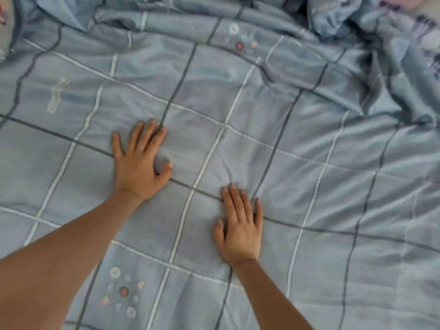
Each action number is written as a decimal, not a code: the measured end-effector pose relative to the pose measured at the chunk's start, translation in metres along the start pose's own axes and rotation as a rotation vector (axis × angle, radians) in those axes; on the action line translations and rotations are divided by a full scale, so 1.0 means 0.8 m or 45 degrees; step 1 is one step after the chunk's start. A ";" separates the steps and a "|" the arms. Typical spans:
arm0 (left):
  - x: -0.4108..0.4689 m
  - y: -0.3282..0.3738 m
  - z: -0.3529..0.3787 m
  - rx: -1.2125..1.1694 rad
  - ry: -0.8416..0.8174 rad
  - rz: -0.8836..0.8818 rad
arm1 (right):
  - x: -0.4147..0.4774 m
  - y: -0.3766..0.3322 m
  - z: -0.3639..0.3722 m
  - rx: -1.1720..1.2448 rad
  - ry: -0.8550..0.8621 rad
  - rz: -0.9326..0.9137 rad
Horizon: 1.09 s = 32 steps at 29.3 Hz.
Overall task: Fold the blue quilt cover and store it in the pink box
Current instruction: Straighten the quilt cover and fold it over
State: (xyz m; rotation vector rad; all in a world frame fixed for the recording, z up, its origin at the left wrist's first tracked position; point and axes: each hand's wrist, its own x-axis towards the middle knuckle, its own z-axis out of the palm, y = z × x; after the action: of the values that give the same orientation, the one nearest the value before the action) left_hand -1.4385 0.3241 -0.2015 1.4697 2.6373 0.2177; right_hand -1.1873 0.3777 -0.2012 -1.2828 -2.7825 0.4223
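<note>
Your left hand (138,167) lies palm down on the blue quilt cover (309,151), fingers straight and slightly spread, gripping nothing. A ring (142,147) shows on one finger. Your right hand (240,232) also lies flat, nearer you and to the right, fingers straight and close together, holding nothing. The cover is spread across the whole view. It is smooth under both hands and bunched in folds along the far edge and far right. A round stitched motif (122,291) sits between your forearms. Pink patch (404,1) in the far right corner: too blurred to identify.
</note>
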 end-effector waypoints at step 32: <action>-0.432 0.239 0.059 -0.009 -0.067 -0.127 | -0.404 0.250 -0.059 -0.231 -0.157 0.013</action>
State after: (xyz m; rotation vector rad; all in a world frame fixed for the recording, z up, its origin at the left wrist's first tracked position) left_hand -1.0899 0.1327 -0.2033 1.3187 2.6566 0.1763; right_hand -0.8204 0.2694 -0.1866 -1.3502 -2.9782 0.2631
